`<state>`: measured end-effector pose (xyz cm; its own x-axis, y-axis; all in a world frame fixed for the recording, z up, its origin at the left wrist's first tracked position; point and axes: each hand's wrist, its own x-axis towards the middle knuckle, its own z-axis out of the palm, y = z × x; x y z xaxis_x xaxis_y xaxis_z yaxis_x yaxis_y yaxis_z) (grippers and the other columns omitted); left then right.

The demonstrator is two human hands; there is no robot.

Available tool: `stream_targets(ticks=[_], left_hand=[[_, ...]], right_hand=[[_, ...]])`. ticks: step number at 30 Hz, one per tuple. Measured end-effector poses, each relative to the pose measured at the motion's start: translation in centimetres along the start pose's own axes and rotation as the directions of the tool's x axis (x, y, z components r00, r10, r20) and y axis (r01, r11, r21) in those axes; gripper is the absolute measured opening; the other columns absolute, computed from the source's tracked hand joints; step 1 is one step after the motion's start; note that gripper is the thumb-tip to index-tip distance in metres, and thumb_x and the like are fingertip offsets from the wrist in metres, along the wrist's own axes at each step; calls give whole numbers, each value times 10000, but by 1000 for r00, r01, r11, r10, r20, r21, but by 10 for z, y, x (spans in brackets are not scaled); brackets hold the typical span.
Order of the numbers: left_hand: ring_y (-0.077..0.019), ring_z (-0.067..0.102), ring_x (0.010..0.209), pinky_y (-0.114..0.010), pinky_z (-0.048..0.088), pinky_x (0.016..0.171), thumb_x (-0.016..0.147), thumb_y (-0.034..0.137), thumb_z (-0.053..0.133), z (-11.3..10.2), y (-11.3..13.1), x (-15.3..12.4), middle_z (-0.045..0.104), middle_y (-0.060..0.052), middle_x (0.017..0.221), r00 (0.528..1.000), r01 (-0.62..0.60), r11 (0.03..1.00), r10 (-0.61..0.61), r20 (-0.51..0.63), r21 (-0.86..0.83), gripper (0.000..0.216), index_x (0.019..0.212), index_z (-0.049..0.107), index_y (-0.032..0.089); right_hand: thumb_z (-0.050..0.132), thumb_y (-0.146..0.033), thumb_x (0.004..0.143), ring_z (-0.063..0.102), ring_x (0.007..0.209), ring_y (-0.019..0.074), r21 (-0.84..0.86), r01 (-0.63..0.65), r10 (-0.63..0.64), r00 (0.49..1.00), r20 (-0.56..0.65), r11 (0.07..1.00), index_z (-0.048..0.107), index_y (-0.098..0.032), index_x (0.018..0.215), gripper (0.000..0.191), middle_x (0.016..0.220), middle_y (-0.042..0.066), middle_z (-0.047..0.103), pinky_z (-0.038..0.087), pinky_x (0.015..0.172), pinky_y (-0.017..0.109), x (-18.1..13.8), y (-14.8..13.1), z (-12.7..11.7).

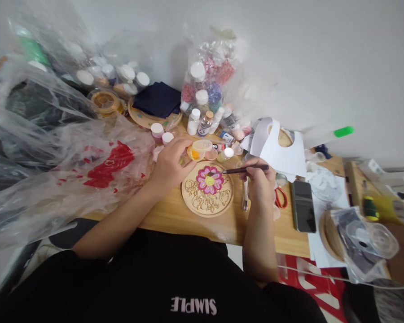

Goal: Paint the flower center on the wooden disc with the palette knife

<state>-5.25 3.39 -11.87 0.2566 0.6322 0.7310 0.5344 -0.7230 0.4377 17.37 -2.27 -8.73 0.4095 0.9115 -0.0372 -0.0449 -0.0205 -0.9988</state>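
A round wooden disc [208, 190] lies on the wooden table [175, 215]; it carries a pink-and-purple flower with a yellow centre above gold outlines. My right hand [261, 181] grips a thin dark brush [243, 170], whose tip hovers over the flower's upper edge. My left hand [171, 162] rests beside the disc's upper left, fingers curled around a small clear pot with orange paint [198, 150]; its loose lid sits on top.
Clear plastic bags [57, 148], one with red print, crowd the left. Small bottles and bead jars [204, 112] stand behind the disc. To the right lie red scissors [281, 196], a black phone [303, 206], white paper [279, 146], a pen [245, 197].
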Motion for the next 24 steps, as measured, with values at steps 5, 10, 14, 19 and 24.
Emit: stream_targets(ticks=[5, 10, 14, 19, 24], left_hand=[[-199, 707, 937, -322, 613, 751, 834, 162, 722, 0, 1, -1, 713, -42, 1001, 999, 38, 998, -37, 20, -40, 298, 1083, 567, 213], [-205, 704, 944, -338, 613, 762, 828, 159, 727, -1, 1, -1, 711, -46, 1003, 999, 36, 998, -35, 23, -47, 311, 1092, 570, 211], [-211, 703, 954, -343, 614, 765, 834, 146, 717, -2, 2, -1, 712, -50, 1012, 997, 69, 996, -66, 51, -59, 299, 1085, 575, 226], [-206, 702, 927, -344, 616, 763, 837, 161, 722, -3, 2, 0, 712, -56, 996, 998, 48, 997, -45, 37, -57, 285, 1082, 580, 201], [-214, 706, 953, -354, 621, 782, 833, 152, 715, -2, 3, 0, 716, -56, 1011, 997, 65, 996, -63, 40, -67, 292, 1087, 585, 216]], right_hand=[[591, -222, 574, 481, 424, 93, -76, 20, -18, 1000, 24, 997, 658, -228, 582, 67, 480, -41, 573, 357, 411, 218, 2, 6, -2], [585, -229, 602, 494, 447, 100, -109, 34, -29, 999, 40, 993, 651, -236, 602, 66, 514, -41, 588, 369, 420, 224, 3, 11, -4], [593, -217, 606, 502, 453, 103, -106, 35, -30, 998, 49, 994, 662, -241, 607, 73, 504, -41, 581, 375, 424, 221, 3, 12, -5], [583, -216, 610, 490, 460, 106, -121, 38, -30, 998, 63, 992, 660, -253, 619, 86, 545, -36, 591, 380, 423, 238, 4, 14, -5], [582, -207, 622, 479, 471, 107, -128, 51, -40, 996, 86, 990, 654, -261, 633, 90, 567, -37, 582, 396, 441, 251, 4, 14, -5]])
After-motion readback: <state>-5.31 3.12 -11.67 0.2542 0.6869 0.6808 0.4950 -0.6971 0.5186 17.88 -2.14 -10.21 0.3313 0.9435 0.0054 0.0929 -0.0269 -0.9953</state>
